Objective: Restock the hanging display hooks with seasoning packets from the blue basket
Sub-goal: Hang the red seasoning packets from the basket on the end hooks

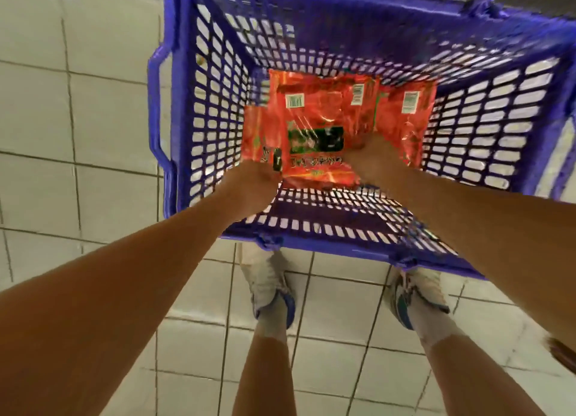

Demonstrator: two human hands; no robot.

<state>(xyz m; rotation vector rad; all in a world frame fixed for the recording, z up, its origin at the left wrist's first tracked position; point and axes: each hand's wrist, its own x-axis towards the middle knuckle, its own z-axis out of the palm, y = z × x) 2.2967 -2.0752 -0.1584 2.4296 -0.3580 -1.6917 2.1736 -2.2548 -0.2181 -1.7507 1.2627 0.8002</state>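
The blue basket (205, 110) stands on the tiled floor right in front of my feet. Inside lie several red seasoning packets (314, 116), some face up, some with barcodes showing. Both arms reach down into the basket. My left hand (252, 191) holds the near left edge of the top packet (318, 166). My right hand (371, 157) rests on the packets at that packet's right side; its fingers are hidden among them. The display hooks are out of view.
White floor tiles (93, 110) surround the basket. My two white shoes (268, 284) stand just behind its near rim. A dark ledge runs along the top edge of the view beyond the basket.
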